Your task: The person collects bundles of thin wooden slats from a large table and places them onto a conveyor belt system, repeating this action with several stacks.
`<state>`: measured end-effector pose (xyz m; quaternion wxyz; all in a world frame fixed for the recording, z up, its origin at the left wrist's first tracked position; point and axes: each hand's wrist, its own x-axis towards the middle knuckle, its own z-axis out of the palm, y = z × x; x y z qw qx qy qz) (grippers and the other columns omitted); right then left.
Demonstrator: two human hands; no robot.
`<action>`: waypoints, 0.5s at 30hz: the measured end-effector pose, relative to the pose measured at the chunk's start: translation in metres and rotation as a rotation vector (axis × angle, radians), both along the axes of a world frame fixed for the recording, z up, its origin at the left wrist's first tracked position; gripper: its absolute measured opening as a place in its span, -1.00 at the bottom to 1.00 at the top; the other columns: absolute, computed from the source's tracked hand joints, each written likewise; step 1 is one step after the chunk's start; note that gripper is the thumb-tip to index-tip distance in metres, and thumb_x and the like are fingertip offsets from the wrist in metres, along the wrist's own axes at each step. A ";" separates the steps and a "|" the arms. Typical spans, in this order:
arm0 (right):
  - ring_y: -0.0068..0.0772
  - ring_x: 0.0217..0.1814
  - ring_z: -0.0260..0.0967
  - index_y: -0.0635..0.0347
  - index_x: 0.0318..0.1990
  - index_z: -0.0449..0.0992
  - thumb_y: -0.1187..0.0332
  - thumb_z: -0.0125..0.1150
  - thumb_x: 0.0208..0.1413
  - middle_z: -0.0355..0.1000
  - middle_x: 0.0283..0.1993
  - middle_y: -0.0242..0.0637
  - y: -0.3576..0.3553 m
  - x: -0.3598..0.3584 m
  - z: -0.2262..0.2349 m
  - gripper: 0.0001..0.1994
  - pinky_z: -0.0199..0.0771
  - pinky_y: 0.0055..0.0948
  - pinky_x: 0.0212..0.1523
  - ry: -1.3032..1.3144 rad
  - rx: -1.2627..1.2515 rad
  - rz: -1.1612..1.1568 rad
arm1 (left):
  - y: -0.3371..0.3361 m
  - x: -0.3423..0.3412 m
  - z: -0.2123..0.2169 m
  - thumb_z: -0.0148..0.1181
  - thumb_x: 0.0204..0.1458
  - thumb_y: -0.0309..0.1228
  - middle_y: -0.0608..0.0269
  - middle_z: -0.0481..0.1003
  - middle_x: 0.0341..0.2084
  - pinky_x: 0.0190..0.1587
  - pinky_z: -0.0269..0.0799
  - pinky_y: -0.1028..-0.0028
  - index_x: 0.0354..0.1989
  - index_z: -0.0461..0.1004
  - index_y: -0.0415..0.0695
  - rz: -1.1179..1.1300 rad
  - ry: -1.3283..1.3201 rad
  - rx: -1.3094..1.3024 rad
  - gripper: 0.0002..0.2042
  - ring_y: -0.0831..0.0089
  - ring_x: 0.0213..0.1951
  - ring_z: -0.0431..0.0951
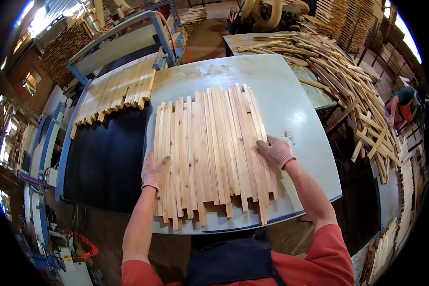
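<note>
A row of pale wooden strips [209, 143] lies side by side on a light blue-grey tabletop [310, 143], their near ends uneven. At the row's left edge is my left hand [154, 172] in a knit work glove, thumb over the outer strips and fingers along the side. My right hand [276, 150], gloved too, grips the right edge, its fingers bent against the outermost strips. Between them the hands hold the row from both sides. Some fingertips are hidden. Left of the tabletop, a second row of strips [121, 86] rests on a black conveyor belt [105, 157].
A blue-framed machine [124, 35] stands beyond the belt. On the right, a loose heap of wooden strips [333, 71] covers another table. A co-worker [407, 105] bends at the far right. A coiled orange hose [88, 245] hangs at lower left.
</note>
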<state>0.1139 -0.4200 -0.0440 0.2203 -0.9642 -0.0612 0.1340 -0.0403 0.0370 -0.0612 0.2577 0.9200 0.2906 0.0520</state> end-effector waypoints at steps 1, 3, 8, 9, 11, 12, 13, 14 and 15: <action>0.13 0.09 0.58 0.22 -0.04 0.65 -0.31 0.06 0.30 0.63 -0.04 0.08 0.001 -0.002 -0.001 -0.33 0.52 -0.03 0.15 -0.031 0.053 -0.011 | -0.003 -0.001 0.000 0.33 0.16 0.12 -0.19 0.54 0.20 0.27 0.48 0.09 0.40 0.37 -0.18 0.001 0.001 0.026 -0.23 -0.10 0.22 0.56; 0.13 0.07 0.58 0.20 -0.03 0.65 -0.28 0.05 0.33 0.63 -0.06 0.07 0.005 -0.006 -0.006 -0.36 0.52 0.00 0.13 -0.075 0.112 -0.036 | -0.007 -0.001 0.002 0.33 0.17 0.11 -0.21 0.51 0.23 0.30 0.45 0.09 0.40 0.35 -0.21 0.008 0.004 0.079 -0.22 -0.10 0.24 0.53; 0.18 0.05 0.57 0.22 0.05 0.65 -0.20 0.06 0.33 0.64 -0.08 0.07 0.007 -0.005 -0.016 -0.40 0.50 0.02 0.15 -0.154 0.125 -0.075 | -0.010 0.001 0.006 0.27 0.21 0.13 -0.25 0.48 0.23 0.37 0.38 0.11 0.42 0.32 -0.28 0.029 0.018 0.152 -0.19 -0.10 0.31 0.45; 0.18 0.04 0.58 0.21 0.05 0.65 -0.19 0.06 0.33 0.64 -0.08 0.07 0.007 -0.005 -0.016 -0.40 0.50 0.01 0.15 -0.153 0.127 -0.057 | -0.010 0.001 0.006 0.27 0.21 0.14 -0.26 0.48 0.24 0.37 0.38 0.11 0.42 0.31 -0.28 0.039 0.044 0.137 -0.19 -0.10 0.31 0.46; 0.19 0.04 0.58 0.21 0.05 0.66 -0.19 0.05 0.33 0.64 -0.09 0.08 0.006 -0.005 -0.016 -0.40 0.50 0.00 0.15 -0.169 0.092 -0.065 | -0.010 0.000 0.003 0.27 0.21 0.15 -0.27 0.48 0.25 0.38 0.37 0.11 0.43 0.31 -0.28 0.034 0.049 0.135 -0.18 -0.11 0.32 0.45; 0.18 0.04 0.57 0.20 0.05 0.66 -0.18 0.06 0.33 0.65 -0.09 0.07 0.007 -0.005 -0.016 -0.42 0.51 0.00 0.14 -0.179 0.128 -0.076 | -0.009 0.000 0.001 0.27 0.21 0.15 -0.27 0.47 0.25 0.38 0.37 0.11 0.43 0.31 -0.28 0.039 0.041 0.150 -0.18 -0.11 0.32 0.45; 0.18 0.05 0.57 0.18 0.05 0.67 -0.17 0.07 0.33 0.65 -0.09 0.07 0.007 -0.006 -0.015 -0.43 0.51 -0.01 0.13 -0.165 0.140 -0.088 | -0.009 -0.001 -0.002 0.27 0.20 0.16 -0.27 0.47 0.26 0.39 0.36 0.10 0.43 0.31 -0.28 0.040 0.046 0.147 -0.17 -0.12 0.32 0.45; 0.17 0.05 0.57 0.17 0.04 0.68 -0.16 0.07 0.33 0.65 -0.09 0.07 0.008 -0.007 -0.014 -0.44 0.51 -0.01 0.12 -0.158 0.148 -0.097 | -0.008 0.000 -0.004 0.27 0.20 0.17 -0.28 0.46 0.26 0.39 0.36 0.10 0.43 0.31 -0.28 0.045 0.036 0.161 -0.17 -0.12 0.32 0.45; 0.17 0.05 0.57 0.16 0.04 0.68 -0.14 0.08 0.33 0.65 -0.09 0.06 0.009 -0.008 -0.013 -0.46 0.51 -0.02 0.12 -0.162 0.165 -0.104 | -0.007 0.000 -0.006 0.26 0.19 0.17 -0.28 0.46 0.27 0.39 0.35 0.10 0.43 0.31 -0.28 0.054 0.032 0.181 -0.16 -0.12 0.33 0.45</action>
